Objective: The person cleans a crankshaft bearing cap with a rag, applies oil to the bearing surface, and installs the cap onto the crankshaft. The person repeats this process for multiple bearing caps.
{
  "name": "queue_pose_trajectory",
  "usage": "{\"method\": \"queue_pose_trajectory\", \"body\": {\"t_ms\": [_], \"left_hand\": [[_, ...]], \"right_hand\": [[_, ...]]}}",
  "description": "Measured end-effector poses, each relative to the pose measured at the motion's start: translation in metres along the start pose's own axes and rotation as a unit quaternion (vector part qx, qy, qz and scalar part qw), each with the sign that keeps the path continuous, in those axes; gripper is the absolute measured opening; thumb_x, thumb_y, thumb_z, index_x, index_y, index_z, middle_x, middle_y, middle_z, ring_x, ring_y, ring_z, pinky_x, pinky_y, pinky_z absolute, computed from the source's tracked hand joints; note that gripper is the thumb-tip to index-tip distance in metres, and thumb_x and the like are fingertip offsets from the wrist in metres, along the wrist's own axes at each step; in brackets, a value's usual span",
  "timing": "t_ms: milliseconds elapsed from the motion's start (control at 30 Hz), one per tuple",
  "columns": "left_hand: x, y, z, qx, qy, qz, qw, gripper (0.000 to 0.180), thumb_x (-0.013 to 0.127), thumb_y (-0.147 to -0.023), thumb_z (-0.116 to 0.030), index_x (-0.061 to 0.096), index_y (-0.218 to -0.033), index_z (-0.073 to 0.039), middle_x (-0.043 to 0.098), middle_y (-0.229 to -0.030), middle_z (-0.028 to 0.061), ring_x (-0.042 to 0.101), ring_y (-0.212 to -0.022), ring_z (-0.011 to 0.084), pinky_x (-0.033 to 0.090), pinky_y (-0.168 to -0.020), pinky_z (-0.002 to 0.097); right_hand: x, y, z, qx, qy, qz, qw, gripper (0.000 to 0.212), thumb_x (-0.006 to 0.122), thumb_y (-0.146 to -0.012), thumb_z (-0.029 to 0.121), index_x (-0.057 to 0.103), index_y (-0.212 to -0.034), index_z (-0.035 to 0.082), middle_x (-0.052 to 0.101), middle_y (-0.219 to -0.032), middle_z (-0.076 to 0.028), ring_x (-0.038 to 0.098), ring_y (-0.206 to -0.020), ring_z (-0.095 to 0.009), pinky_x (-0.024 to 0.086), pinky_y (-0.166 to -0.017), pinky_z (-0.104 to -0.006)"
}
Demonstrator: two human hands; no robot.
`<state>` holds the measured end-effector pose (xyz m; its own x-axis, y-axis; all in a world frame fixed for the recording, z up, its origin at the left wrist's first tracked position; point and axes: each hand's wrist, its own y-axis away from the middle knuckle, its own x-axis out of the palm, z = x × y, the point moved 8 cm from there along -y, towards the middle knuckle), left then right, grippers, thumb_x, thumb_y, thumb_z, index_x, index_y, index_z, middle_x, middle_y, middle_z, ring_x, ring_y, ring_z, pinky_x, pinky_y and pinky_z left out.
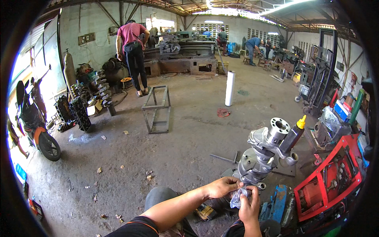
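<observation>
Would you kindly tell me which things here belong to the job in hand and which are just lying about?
In use: crankshaft, rag, left hand, right hand.
Lying about: white roll, metal frame, motorbike, dark bottle with yellow cap, red machine.

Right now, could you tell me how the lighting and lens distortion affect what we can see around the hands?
Head view: fisheye bends the walls and roof toward a black rim; the roof lights and the opening at left are blown out; the crankshaft, left hand and right hand with the crumpled plastic sit in even, soft light, reasonably sharp; distant workers look small and soft.
</observation>
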<state>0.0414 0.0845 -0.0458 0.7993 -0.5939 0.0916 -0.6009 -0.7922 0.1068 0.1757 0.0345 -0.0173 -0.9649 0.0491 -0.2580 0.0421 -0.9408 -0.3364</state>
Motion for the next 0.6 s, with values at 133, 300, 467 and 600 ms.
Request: {"method": "queue_pose_trajectory", "body": {"t_ms": [133,300,467,600], "left_hand": [[0.005,-0.005,0.007,0.013,0.003,-0.014,1.000,0.041,0.058,-0.107,-0.045,0.068,-0.105,-0.005,0.057,-0.086,-0.0080,0.048,-0.078,0.0053,0.042,-0.069,0.0257],[0.004,-0.011,0.015,0.018,-0.040,-0.054,0.998,0.040,0.059,-0.107,-0.043,0.068,-0.104,-0.004,0.057,-0.083,-0.0078,0.049,-0.078,0.0051,0.043,-0.067,0.0264],[-0.005,-0.003,0.001,0.064,-0.044,-0.126,0.989,0.023,0.066,-0.104,-0.026,0.067,-0.104,-0.003,0.062,-0.090,-0.0023,0.055,-0.088,0.0066,0.049,-0.077,0.0275],[-0.008,0.015,-0.042,0.252,-0.092,-0.168,0.949,0.009,0.067,-0.099,-0.008,0.067,-0.105,-0.001,0.067,-0.101,0.0046,0.063,-0.096,0.0142,0.051,-0.088,0.0315]], "right_hand": [[0.003,0.001,-0.013,0.036,-0.026,0.003,0.999,0.027,0.055,-0.095,0.018,0.054,-0.113,-0.002,0.065,-0.103,-0.022,0.064,-0.093,-0.034,0.050,-0.085,-0.0448],[0.001,0.000,-0.011,0.008,-0.040,-0.018,0.999,0.025,0.051,-0.101,0.021,0.055,-0.112,-0.002,0.065,-0.101,-0.022,0.064,-0.091,-0.034,0.050,-0.084,-0.0452],[0.002,-0.002,-0.007,0.000,-0.059,-0.014,0.998,0.030,0.048,-0.108,0.026,0.054,-0.116,-0.001,0.065,-0.105,-0.022,0.064,-0.095,-0.031,0.049,-0.086,-0.0437],[0.005,-0.003,-0.008,0.009,-0.028,-0.021,0.999,0.032,0.047,-0.110,0.028,0.055,-0.117,-0.002,0.065,-0.106,-0.021,0.063,-0.096,-0.030,0.049,-0.088,-0.0433]]}}
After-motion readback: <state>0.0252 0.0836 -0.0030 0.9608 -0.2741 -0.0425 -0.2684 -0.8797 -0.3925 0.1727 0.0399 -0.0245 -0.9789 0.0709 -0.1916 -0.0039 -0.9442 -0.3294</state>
